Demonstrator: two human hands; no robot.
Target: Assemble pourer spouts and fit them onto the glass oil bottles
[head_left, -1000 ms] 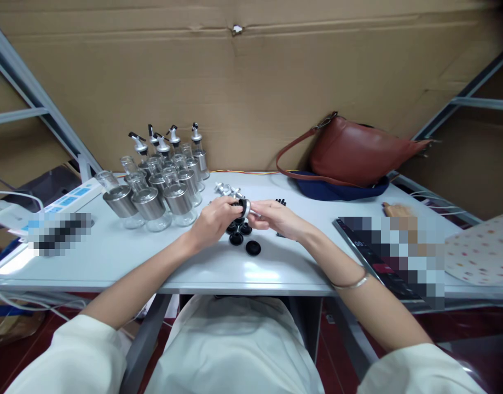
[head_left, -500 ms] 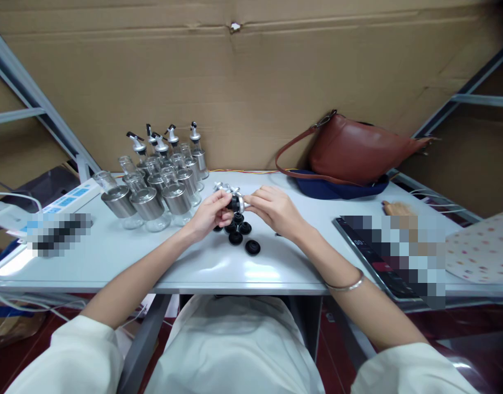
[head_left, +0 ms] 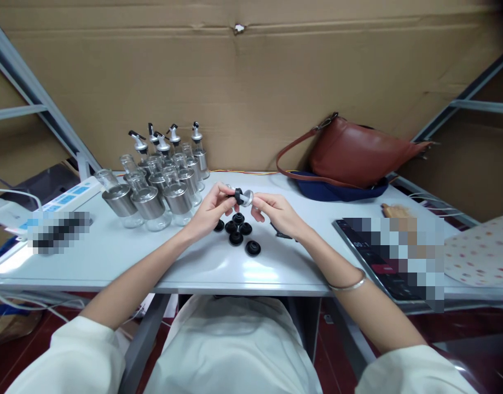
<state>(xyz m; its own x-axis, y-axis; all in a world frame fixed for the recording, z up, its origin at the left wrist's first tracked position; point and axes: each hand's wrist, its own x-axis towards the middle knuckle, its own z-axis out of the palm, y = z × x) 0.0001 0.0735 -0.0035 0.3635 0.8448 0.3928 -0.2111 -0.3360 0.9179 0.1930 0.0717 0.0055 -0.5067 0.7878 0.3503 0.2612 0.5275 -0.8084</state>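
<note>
Between my two hands, above the table, is a pourer top: a black rubber stopper [head_left: 238, 196] on the left and a silver disc-shaped pourer cap [head_left: 248, 197] on the right, with a pale stem between them. My left hand [head_left: 212, 212] is closed, thumb and fingers pinching the black stopper. My right hand [head_left: 276, 212] pinches the silver cap's edge from the right. Below them several loose black stoppers [head_left: 236, 237] lie on the table, and one sits nearer the front edge. A small black piece [head_left: 282, 232] lies partly behind my right wrist.
Glass bottles with steel bands [head_left: 146, 202] stand grouped at the left; several at the back carry pourers [head_left: 139, 142]. A power strip [head_left: 70, 194] lies farther left. At the right are a brown bag [head_left: 353, 148] on a blue cap [head_left: 337, 189] and a dark tablet-like device [head_left: 370, 257].
My hands have risen slightly, and the pourer top has turned so the pale stem shows between stopper and cap. My right fingers have shifted, uncovering the small black piece by the wrist.
</note>
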